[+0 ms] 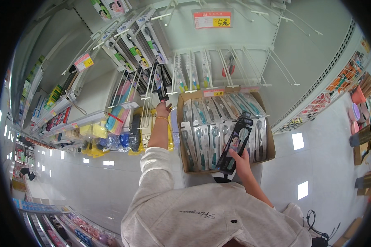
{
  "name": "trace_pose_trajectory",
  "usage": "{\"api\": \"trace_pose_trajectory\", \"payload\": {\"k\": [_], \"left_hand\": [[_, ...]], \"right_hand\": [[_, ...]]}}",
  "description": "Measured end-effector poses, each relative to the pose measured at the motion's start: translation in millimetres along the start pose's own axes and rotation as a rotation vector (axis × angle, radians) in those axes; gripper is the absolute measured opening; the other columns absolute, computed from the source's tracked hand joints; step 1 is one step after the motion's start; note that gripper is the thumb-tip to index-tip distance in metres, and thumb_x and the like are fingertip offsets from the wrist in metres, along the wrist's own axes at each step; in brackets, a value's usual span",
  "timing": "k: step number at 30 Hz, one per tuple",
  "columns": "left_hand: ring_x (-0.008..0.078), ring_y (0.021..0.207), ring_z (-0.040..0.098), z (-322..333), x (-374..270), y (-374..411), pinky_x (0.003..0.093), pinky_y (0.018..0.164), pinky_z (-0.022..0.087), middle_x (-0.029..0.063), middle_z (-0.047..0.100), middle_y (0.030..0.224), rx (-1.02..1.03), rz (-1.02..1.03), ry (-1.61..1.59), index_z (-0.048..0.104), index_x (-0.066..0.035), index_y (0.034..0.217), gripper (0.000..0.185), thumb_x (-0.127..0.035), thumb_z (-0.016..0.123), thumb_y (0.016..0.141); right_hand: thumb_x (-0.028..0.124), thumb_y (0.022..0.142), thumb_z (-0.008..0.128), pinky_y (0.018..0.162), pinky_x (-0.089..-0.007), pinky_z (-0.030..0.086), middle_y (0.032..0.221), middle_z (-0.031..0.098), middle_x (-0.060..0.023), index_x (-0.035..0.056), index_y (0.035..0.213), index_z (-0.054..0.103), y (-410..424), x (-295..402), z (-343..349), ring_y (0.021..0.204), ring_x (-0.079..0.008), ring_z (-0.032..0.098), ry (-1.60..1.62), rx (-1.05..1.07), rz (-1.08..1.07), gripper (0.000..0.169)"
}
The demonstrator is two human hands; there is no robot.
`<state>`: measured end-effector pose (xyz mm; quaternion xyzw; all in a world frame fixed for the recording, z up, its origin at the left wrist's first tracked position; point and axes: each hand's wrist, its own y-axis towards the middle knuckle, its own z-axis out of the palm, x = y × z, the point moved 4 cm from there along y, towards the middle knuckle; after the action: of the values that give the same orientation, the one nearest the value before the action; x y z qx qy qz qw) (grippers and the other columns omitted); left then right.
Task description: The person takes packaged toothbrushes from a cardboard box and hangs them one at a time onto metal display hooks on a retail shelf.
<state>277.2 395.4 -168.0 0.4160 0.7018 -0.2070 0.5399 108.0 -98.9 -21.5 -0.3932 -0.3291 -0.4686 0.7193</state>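
Observation:
My right hand [243, 161] grips the lower part of a black blister pack [235, 143] with toothbrushes in it, tilted in front of a cardboard box [226, 171]. Toothbrush packs [214, 145] stand in two rows inside this box. My left hand [163, 110] reaches up to the rack and has its fingers at the lower end of another black toothbrush pack [160, 85]. That pack hangs among similar dark packs [144, 78] below white-backed toothbrush packs [135, 49].
Bare wire hooks [245, 66] jut out from the white back panel at right. Yellow packs [138, 119] hang beneath the left hand. A shelf unit [77, 123] runs along the left. A wire-fronted shelf [334, 86] curves along the right. Black cables [320, 222] lie at lower right.

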Motion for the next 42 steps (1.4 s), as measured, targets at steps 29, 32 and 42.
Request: {"api": "trace_pose_trajectory", "payload": {"k": [29, 32, 42], "left_hand": [[0.0191, 0.094, 0.058, -39.3, -190.7, -321.7, 0.0319, 0.076, 0.048, 0.0084, 0.059, 0.103, -0.082, -0.417, -1.015, 0.047, -0.005, 0.118, 0.029, -0.018, 0.052, 0.092], [0.0206, 0.092, 0.059, -74.7, -147.8, -293.1, 0.0321, 0.077, 0.049, 0.0094, 0.059, 0.101, -0.251, -0.300, -1.137, 0.048, -0.005, 0.114, 0.029, -0.018, 0.057, 0.090], [0.0197, 0.086, 0.061, -140.2, -64.7, -198.8, 0.0344, 0.078, 0.052, 0.0108, 0.061, 0.096, -0.315, -0.365, -1.564, 0.054, -0.003, 0.105, 0.022, -0.018, 0.057, 0.089]], "right_hand": [[0.005, 0.085, 0.057, 0.073, -0.0290, 0.049, 0.094, 0.063, -0.0084, 0.0012, 0.106, 0.054, -11.0, -9.6, 34.9, 0.082, -0.0160, 0.061, 0.055, 0.141, 0.120, 0.021], [0.005, 0.085, 0.056, 0.072, -0.0286, 0.049, 0.091, 0.063, -0.0085, 0.0014, 0.103, 0.054, -10.5, -4.4, 27.4, 0.080, -0.0161, 0.061, -0.004, 0.140, 0.092, 0.018], [0.005, 0.085, 0.056, 0.077, -0.0283, 0.044, 0.090, 0.062, -0.0057, 0.0011, 0.104, 0.054, -11.9, -10.4, 14.4, 0.083, -0.0144, 0.058, -0.148, 0.144, 0.049, 0.019]]}}
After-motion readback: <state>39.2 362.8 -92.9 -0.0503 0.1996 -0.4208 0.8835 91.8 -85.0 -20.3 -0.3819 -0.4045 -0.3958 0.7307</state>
